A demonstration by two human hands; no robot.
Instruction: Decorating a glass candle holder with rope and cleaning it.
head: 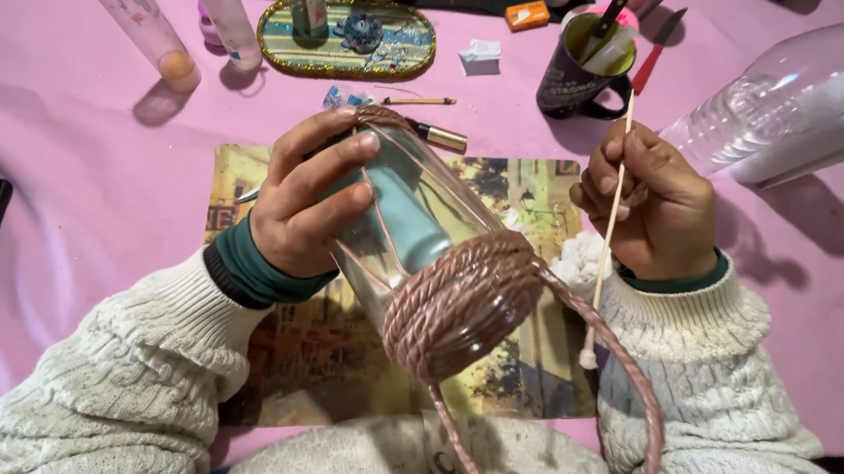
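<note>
One glass jar, cord-wound, likely fragile, slick; left hand wraps its body, right hand pinches stick.

One jar, one mug, two hands.

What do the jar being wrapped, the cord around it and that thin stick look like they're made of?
The jar in the left hand looks like clear glass or plastic: you can see through it, and it glints. The cord seems to be twisted pinkish-brown twine, matte and ropy. The stick in the right hand looks like pale bare wood.
</note>
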